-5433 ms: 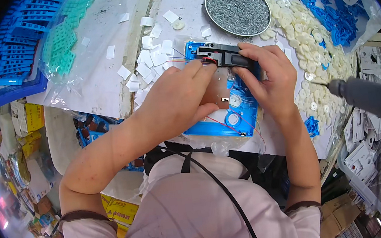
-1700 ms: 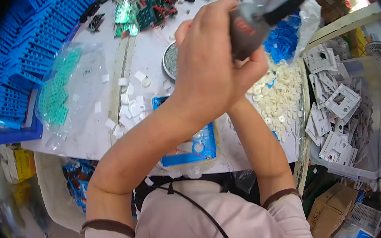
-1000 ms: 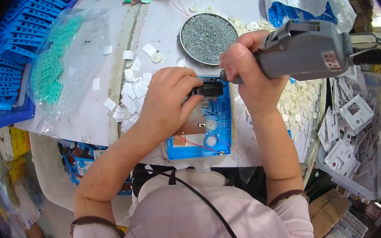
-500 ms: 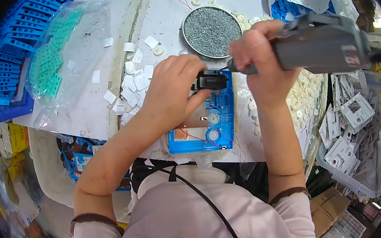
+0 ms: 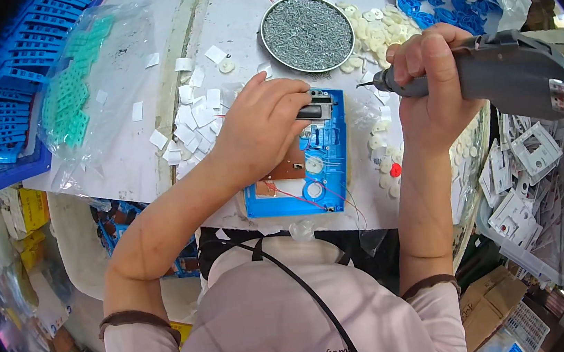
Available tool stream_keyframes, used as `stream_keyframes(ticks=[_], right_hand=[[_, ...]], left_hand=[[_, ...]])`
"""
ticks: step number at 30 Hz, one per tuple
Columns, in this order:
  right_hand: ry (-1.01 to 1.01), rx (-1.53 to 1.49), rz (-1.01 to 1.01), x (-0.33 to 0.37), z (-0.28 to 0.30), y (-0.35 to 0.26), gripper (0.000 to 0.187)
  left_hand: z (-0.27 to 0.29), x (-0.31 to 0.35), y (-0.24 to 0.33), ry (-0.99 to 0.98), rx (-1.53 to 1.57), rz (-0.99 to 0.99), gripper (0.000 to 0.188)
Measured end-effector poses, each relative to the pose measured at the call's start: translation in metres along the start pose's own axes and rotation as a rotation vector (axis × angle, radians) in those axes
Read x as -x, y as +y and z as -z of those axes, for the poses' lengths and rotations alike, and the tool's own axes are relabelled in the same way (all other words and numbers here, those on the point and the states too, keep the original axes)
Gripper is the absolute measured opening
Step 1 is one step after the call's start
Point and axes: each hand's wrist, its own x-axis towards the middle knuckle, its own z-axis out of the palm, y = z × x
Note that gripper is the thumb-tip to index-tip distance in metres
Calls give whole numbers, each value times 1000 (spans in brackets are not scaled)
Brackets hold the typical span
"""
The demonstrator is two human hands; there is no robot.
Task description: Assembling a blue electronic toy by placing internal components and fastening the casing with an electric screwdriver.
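Note:
A blue plastic casing [image 5: 339, 145] lies on the table in front of me, holding a brown circuit board [image 5: 287, 170], white round pieces and thin red wires. Across the casing's upper left reaches my left hand [image 5: 259, 126], its fingers closed at the left side of a black-and-silver part [image 5: 317, 109]; the thumb is hidden. My right hand [image 5: 435, 85] grips a dark grey electric screwdriver [image 5: 517, 73] by its front end. The bit points left, to the right of the casing and apart from it.
A round dish of small screws [image 5: 307, 34] stands beyond the casing. White square pads [image 5: 196, 126] lie to the left, pale plastic wheels [image 5: 380, 32] to the right. Green parts [image 5: 72, 106] are in a clear bag. A bin [image 5: 537, 244] at the right holds white plates.
My right hand has drawn the screwdriver right, away from the casing. The black part now shows a silver area and looks flatter in the casing. A red piece shows beside my right forearm.

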Motion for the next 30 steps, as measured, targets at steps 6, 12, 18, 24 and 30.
stream_keyframes(ticks=[6,12,18,24,30], right_hand=[[27,89,4,-5,7,5,18],[30,503,48,2,12,-12,38],[-362,864,282,53,34,-85,68],[-803,970,-63,49,0,16,56],[-820,1051,93,55,-5,20,51]], left_hand=[[-2,0,1,4,9,16,38],[4,-6,0,-8,-74,-2,40],[37,33,20,-50,64,-17,43],[30,46,33,-104,-36,30,39],[28,48,36,-105,-117,36,35]])
